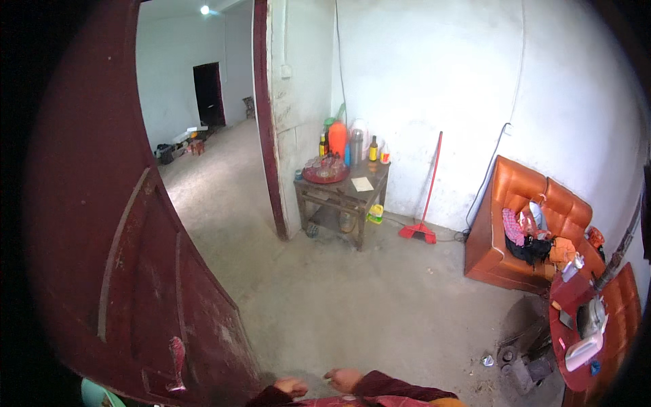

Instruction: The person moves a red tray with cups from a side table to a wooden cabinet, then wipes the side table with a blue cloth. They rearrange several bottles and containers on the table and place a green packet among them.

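Note:
At the bottom edge of the view, my left hand [291,386] and my right hand [346,380] hang in front of my body in dark red sleeves. They are a little apart, above the bare concrete floor [325,310]. Nothing shows in my right hand, whose fingers are loosely bent with one a bit apart. My left hand's fingers are too small and blurred to make out clearly. Nearest to my left hand stands a dark red wooden door [147,274] with a handle [177,361], swung inward. Neither hand touches it.
A doorway with a dark red frame [268,127] leads to another room. Against the wall, a wooden table [374,178] bears a tray of glasses [325,174] and bottles. A red broom [432,188], an orange sofa [483,254], a stove [524,361] and a red round table [572,374] stand rightward.

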